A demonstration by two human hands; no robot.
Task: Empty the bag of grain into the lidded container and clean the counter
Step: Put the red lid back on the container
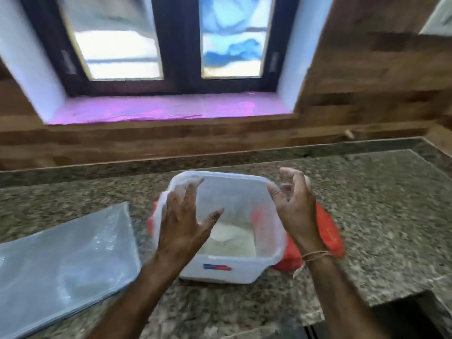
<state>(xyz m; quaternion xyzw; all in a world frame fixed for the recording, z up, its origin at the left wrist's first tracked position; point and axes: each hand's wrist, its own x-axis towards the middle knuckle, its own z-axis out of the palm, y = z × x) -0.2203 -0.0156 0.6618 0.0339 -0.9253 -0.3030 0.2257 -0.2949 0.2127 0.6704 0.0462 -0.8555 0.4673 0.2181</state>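
A translucent white container (221,176) stands lidless on the granite counter (381,216), with a low heap of pale grain (230,238) in its bottom. My left hand (181,221) lies over the container's left rim, fingers spread and dusted white. At the right rim hovers my right hand (296,209), fingers loosely curled and apart, holding nothing. A flat, clear plastic bag (66,260) lies on the counter to the left and looks empty. Red plastic (330,231) sticks out at the container's right side, and I cannot tell whether it is a lid or a latch.
A wood-panelled wall runs behind the counter, with a window and a pink-lined sill (159,108) above it. The counter's front edge steps back into a dark gap (411,314) at the lower right.
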